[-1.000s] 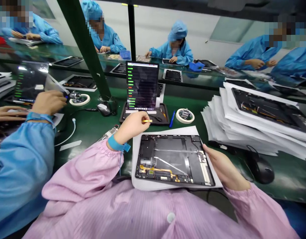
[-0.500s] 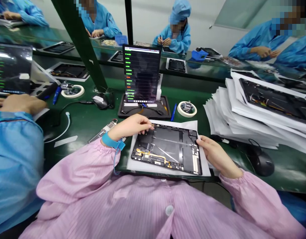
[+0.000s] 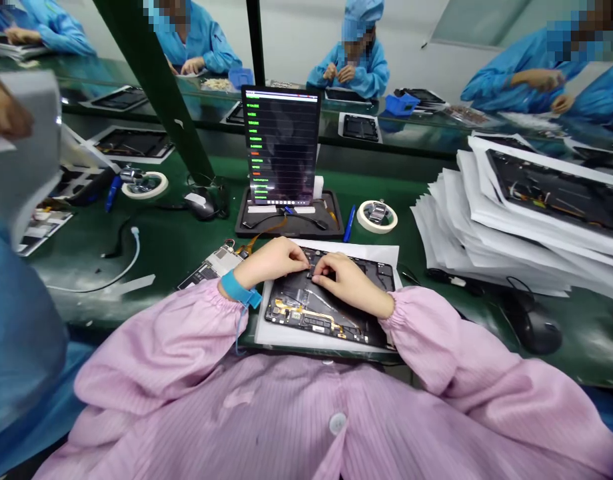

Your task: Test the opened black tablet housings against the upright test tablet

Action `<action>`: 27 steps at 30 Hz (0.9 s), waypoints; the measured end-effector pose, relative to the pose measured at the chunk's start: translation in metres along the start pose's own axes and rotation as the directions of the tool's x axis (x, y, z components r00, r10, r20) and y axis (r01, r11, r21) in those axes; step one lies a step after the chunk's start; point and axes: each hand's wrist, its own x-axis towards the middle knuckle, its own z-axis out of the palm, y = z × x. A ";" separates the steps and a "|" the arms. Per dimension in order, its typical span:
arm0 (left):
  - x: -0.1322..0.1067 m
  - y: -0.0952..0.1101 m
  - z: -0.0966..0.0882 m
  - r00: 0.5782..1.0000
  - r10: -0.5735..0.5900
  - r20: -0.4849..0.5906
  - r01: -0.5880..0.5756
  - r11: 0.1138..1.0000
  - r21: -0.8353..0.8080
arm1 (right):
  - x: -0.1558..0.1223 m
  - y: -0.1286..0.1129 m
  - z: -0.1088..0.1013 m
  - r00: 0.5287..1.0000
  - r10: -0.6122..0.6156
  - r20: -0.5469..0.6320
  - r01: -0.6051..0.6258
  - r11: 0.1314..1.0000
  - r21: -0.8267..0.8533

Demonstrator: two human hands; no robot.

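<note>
An opened tablet housing, black with orange flex cables along its near side, lies on a white paper sheet in front of me. My left hand pinches at the upper left part of the housing. Close beside it, my right hand reaches over the housing with thumb and fingers together. Whatever the fingertips hold is too small to make out. A blue wrist strap is around my left wrist. Just left of the housing lies a circuit board with a battery.
A lit screen stands in a black tray. A tape roll and a blue pen lie right of it. Stacked paper sheets with housings and a mouse are at right. A co-worker's hand lifts a panel at left.
My right hand has left the housing's right edge and moved left beside my left hand. The left hand shifted slightly. The co-worker at left has raised a panel.
</note>
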 end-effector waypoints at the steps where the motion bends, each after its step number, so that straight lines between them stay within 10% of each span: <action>1: 0.000 0.001 0.000 1.000 0.008 -0.002 -0.007 1.000 0.020 | 0.000 0.002 0.002 1.000 0.007 -0.007 -0.006 1.000 0.016; 27: -0.004 0.006 0.005 0.994 -0.045 0.102 0.036 0.996 0.085 | -0.005 0.001 0.004 0.999 0.003 -0.037 -0.002 1.000 0.021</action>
